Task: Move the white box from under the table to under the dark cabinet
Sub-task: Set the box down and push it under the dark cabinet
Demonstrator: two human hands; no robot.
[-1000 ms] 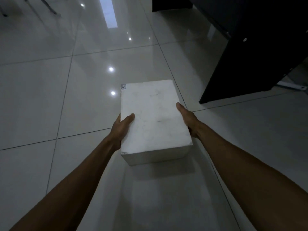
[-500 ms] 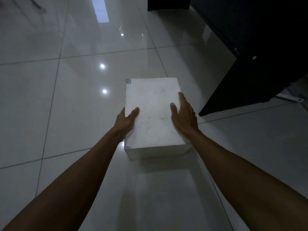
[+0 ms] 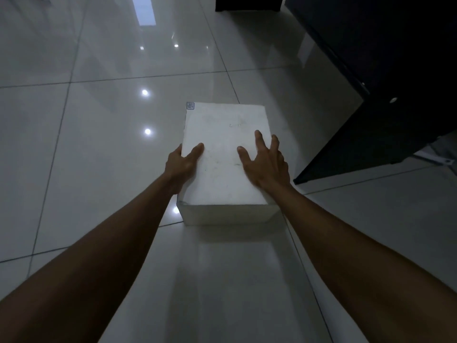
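Observation:
The white box (image 3: 222, 169) sits low on the glossy tiled floor in the middle of the view, its long side pointing away from me. My left hand (image 3: 181, 163) clasps its left side with the thumb over the top edge. My right hand (image 3: 268, 164) lies on the lid near the right edge, fingers spread apart, not wrapped around the box. The dark cabinet (image 3: 383, 58) stands to the right and beyond the box, its near bottom corner a short way from the box's right side.
Pale reflective floor tiles (image 3: 86, 144) stretch to the left and ahead, with ceiling lights mirrored in them. Another dark piece of furniture (image 3: 247, 3) stands at the top edge. A pale object (image 3: 442, 160) lies behind the cabinet at the right edge.
My right hand has come off the box's right side onto the lid and spread its fingers. The box has shifted slightly forward and toward the cabinet. My left hand keeps its hold.

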